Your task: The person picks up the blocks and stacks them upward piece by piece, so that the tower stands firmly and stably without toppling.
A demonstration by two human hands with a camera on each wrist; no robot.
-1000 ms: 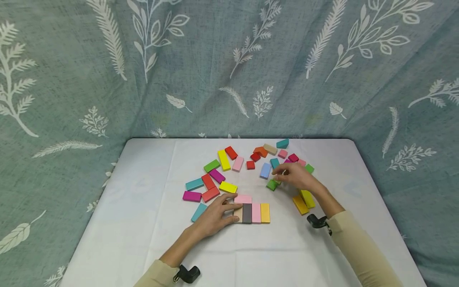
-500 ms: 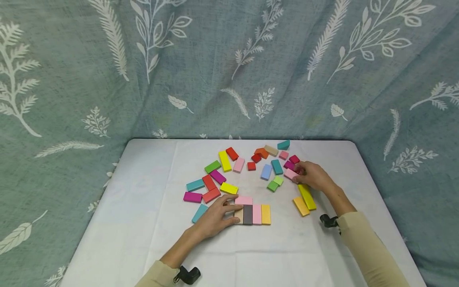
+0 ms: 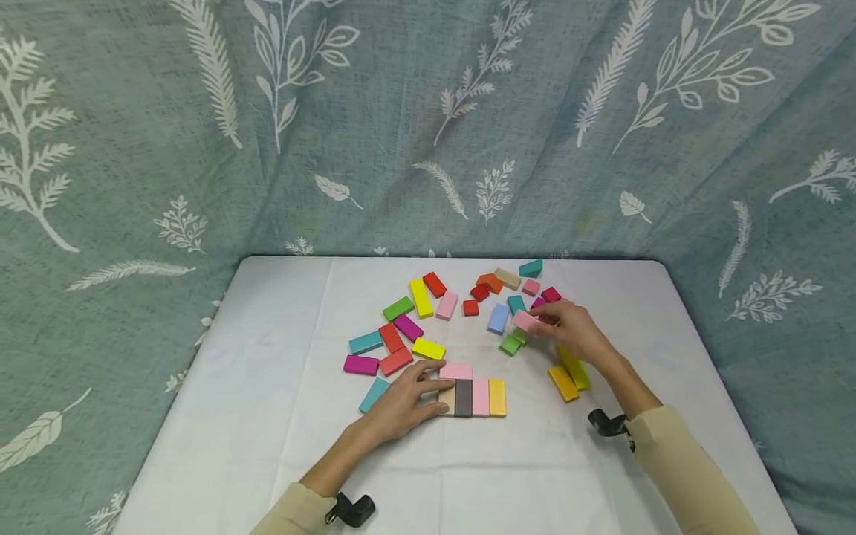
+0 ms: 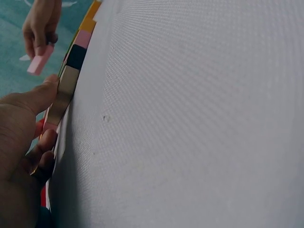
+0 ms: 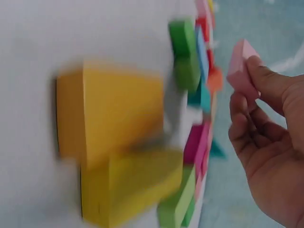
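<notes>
Pink block (image 3: 526,321) is pinched in the right hand (image 3: 568,331), lifted above the loose blocks (image 3: 428,312) on the bench (image 3: 267,416). Left hand (image 3: 401,405) lies with relaxed fingers against the row (image 3: 478,397), likely steadying it.

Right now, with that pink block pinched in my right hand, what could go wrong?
The right hand pinches the pink block by its end only, above the green blocks, so it might slip and scatter them. The left hand touches the built row at its beige end; a nudge could shift the row.
</notes>
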